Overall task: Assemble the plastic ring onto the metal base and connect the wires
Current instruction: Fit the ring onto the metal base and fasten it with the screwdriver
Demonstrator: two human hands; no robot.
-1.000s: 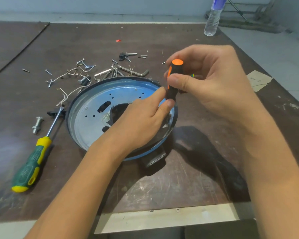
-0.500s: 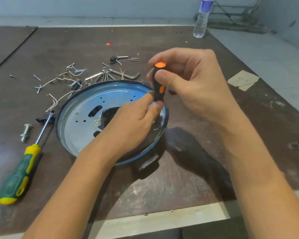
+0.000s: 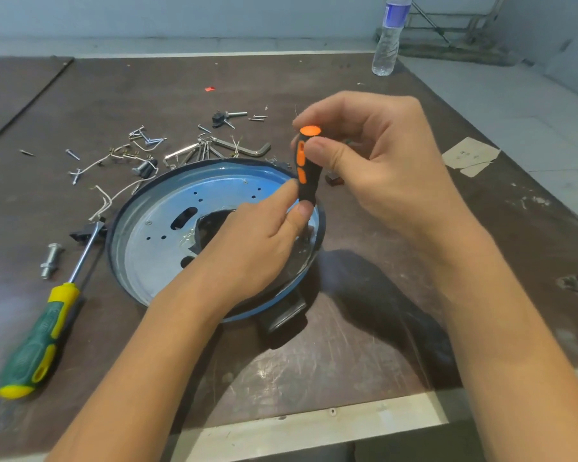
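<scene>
Where left hand (image 3: 247, 248) pinches, screwdriver (image 3: 309, 171) tip (shaft too) hides.

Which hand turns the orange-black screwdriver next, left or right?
Right, probably. The right hand grips the screwdriver by its handle, upright over the metal base rim. The left hand pinches at its lower end, seemingly steadying the tip.

Soft even light, dark shadow on table (image 3: 380, 295), pale sheen on metal base (image 3: 141, 248), sharp, edges bowed
</scene>
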